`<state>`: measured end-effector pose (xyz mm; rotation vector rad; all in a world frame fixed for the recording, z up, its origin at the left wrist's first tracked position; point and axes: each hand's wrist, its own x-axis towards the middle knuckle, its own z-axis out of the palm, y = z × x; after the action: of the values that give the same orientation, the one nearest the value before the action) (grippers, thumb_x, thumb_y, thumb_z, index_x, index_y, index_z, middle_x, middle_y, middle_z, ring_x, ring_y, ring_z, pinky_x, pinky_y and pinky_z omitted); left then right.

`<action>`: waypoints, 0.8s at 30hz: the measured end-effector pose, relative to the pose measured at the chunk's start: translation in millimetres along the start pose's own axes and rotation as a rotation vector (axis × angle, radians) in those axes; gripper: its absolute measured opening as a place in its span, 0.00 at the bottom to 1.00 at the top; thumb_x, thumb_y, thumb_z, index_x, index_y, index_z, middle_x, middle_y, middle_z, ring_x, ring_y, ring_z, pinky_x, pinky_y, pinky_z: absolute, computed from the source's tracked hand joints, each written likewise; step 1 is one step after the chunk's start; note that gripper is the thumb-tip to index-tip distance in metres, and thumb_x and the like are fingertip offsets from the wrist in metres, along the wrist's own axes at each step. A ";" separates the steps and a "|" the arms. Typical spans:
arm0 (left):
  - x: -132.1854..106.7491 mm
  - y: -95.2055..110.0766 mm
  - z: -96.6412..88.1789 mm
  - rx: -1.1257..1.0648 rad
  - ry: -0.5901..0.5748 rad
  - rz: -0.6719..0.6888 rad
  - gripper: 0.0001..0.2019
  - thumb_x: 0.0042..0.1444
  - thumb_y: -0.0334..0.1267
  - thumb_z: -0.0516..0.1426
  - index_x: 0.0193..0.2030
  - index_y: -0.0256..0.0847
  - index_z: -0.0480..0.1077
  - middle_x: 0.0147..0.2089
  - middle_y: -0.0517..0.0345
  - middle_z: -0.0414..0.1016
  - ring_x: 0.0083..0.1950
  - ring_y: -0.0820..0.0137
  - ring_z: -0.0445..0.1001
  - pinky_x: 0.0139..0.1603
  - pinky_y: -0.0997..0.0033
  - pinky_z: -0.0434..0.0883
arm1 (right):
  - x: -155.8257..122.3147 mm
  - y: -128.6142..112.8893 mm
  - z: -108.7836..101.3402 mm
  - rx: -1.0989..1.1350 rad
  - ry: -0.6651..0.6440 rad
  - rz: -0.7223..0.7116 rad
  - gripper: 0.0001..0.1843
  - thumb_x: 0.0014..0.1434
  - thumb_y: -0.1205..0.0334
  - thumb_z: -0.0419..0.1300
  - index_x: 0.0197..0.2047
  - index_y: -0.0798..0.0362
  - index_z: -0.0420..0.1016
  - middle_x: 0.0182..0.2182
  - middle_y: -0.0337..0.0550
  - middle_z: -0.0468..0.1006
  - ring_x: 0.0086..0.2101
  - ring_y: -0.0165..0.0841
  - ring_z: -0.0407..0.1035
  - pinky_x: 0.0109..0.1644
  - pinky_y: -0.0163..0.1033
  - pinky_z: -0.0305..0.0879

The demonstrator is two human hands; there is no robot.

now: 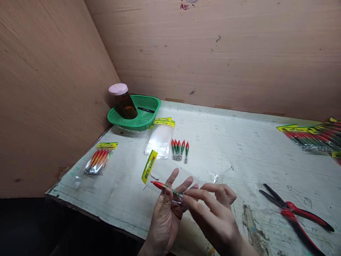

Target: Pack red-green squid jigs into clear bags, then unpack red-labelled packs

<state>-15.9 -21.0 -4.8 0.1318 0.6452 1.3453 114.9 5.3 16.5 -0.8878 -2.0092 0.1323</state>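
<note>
The left hand (165,217) forms the main grip, clamped on one red-and-green lure (162,186) between thumb and fingers; the lure lies across the hand, nose outward to the left, hook end toward the other hand. The mid-body hold presumably leaves both ends accessible and keeps skin off the hooks. The right hand (218,217) meets the lure at its hook end, fingertips gathered beside clear film; whether they pinch or merely touch cannot be told, as the thumb is hidden.

Just beyond the grip lies a single clear bag (149,167), its yellow header to the left and its body passing behind the fingers; this position likely keeps bag and lure within one short reach. Farther beyond the grip is a stack of bags (160,140); immediately right of it stands a row of loose lures (179,149), noses away from the grip, probably aligned so that each lifts singly without tangling.

Left of the grip, a filled bag (99,158) rests apart on the bench (119,199); far right of the grip, more filled bags (317,137) overlap, seemingly kept clear of the handling area. A red-handled tool (286,209) lies right of the grip, handles nearest the wearer, presumably for ready pickup.
</note>
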 end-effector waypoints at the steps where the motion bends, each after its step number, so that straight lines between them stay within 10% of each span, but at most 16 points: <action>1: 0.2 1.2 -2.4 -0.017 0.028 -0.005 0.27 0.55 0.50 0.60 0.60 0.46 0.67 0.55 0.44 0.76 0.56 0.55 0.74 0.58 0.56 0.69 | -1.3 -2.3 1.3 -0.016 -0.018 -0.024 0.09 0.63 0.70 0.56 0.40 0.52 0.77 0.36 0.40 0.81 0.39 0.36 0.67 0.44 0.46 0.52; 8: 5.8 21.8 -14.6 -0.141 0.347 0.091 0.16 0.66 0.38 0.47 0.46 0.38 0.77 0.50 0.49 0.79 0.52 0.64 0.77 0.52 0.66 0.74 | 7.1 34.7 16.2 -0.047 -0.046 -0.060 0.08 0.61 0.71 0.58 0.43 0.55 0.73 0.33 0.44 0.78 0.36 0.35 0.67 0.41 0.43 0.61; 16: 4.1 26.2 -11.2 -0.149 0.403 0.104 0.16 0.66 0.34 0.48 0.45 0.33 0.77 0.50 0.44 0.79 0.49 0.63 0.78 0.48 0.67 0.77 | 14.9 117.2 66.7 -0.181 -0.262 -0.023 0.08 0.61 0.71 0.50 0.37 0.55 0.70 0.30 0.49 0.73 0.31 0.38 0.64 0.31 0.42 0.64; 24: 12.9 21.6 -6.5 -0.146 0.345 0.043 0.16 0.66 0.33 0.48 0.45 0.30 0.76 0.47 0.42 0.80 0.47 0.64 0.79 0.48 0.69 0.77 | 18.8 80.6 -37.0 0.171 -0.430 0.143 0.08 0.61 0.66 0.57 0.43 0.49 0.64 0.35 0.45 0.70 0.37 0.37 0.66 0.36 0.41 0.66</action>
<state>-36.7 -5.5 -5.1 -0.2101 0.8328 1.4655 180.7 67.7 18.0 -0.9502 -2.2814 0.6115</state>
